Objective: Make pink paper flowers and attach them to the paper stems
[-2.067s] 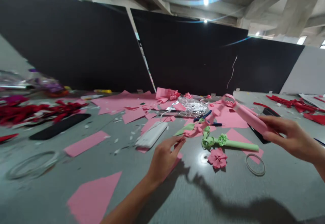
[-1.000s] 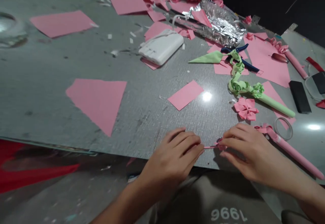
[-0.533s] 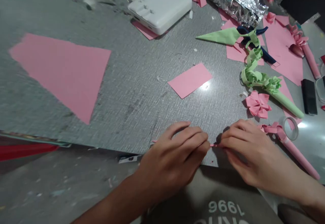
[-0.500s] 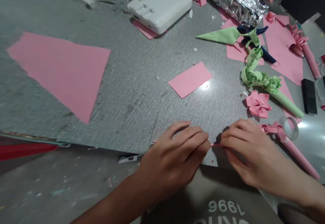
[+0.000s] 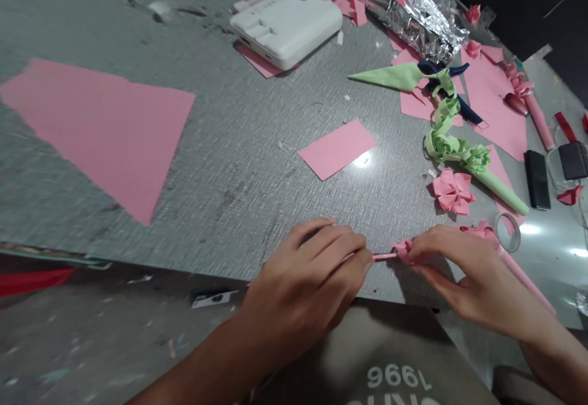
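Craft wkspace, tbl [image 5: 239,123] w/ pink paper [image 5: 337,149], folded flower [image 5: 454,191]

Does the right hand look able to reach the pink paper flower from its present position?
Probably yes: the flower lies just beyond the right hand, nothing between them, though that hand pinches a small pink paper piece.

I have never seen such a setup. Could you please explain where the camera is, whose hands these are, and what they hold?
There is no machine: a person works with bare hands, seen from a camera on their head. The left hand rests over a thin pink strip; its exact grip is hidden. The right hand pinches crumpled pink paper. On the gray table lie a white device, a pink paper flower and shiny foil.
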Tool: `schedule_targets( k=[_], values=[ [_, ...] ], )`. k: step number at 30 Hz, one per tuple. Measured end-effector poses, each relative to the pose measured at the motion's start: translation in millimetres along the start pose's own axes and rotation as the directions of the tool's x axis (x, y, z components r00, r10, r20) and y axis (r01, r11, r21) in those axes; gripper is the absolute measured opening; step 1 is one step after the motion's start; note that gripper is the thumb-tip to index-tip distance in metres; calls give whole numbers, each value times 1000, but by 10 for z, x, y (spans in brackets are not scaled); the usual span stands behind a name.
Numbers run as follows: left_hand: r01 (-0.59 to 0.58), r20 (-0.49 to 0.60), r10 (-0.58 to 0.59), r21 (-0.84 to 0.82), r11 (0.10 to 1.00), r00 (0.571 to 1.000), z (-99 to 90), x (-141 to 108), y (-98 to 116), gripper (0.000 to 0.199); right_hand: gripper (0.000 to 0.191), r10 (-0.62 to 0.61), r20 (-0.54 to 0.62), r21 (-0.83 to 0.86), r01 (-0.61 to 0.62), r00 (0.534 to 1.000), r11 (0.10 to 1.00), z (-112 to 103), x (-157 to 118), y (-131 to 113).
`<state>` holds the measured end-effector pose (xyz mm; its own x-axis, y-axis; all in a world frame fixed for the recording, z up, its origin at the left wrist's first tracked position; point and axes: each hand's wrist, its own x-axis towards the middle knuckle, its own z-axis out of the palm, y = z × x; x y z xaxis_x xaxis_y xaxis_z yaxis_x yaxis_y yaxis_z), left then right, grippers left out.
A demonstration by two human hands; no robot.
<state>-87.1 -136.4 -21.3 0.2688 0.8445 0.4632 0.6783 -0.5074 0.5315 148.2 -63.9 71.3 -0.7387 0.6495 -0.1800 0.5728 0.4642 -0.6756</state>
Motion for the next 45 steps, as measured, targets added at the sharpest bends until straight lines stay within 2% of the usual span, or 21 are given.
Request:
schedule_targets(
  k=[5,8,11,17,27,30,36,45],
  values=[
    [-61,-25,62,28,998,998,3,27,34,26,8,25,-147,67,-15,989,998,51,18,16],
    [-71,-58,75,71,995,995,-19,63,73,26,9,-81,-201,66,96,976,993,26,65,21],
    [-69,-130,81,96,993,988,-36,100,106,24,14,-161,-186,53,173,969,983,-11,110,15],
    [-64,-230,94,135,989,969,-23,117,140,17,22,-246,-117,-64,240,962,969,-75,167,-48],
    [-44,-258,91,183,982,962,27,89,144,17,30,-231,-5,-182,226,973,957,-137,223,-139],
    [-42,-256,94,198,979,962,16,95,161,16,32,-244,-2,-215,238,970,947,-129,243,-154],
    [-24,-264,85,224,974,961,-11,130,202,15,32,-312,-75,-226,289,947,930,-108,257,-161],
    [-31,-312,105,233,972,944,-30,201,236,9,29,-292,-33,-247,275,956,929,-115,261,-223]
  ],
)
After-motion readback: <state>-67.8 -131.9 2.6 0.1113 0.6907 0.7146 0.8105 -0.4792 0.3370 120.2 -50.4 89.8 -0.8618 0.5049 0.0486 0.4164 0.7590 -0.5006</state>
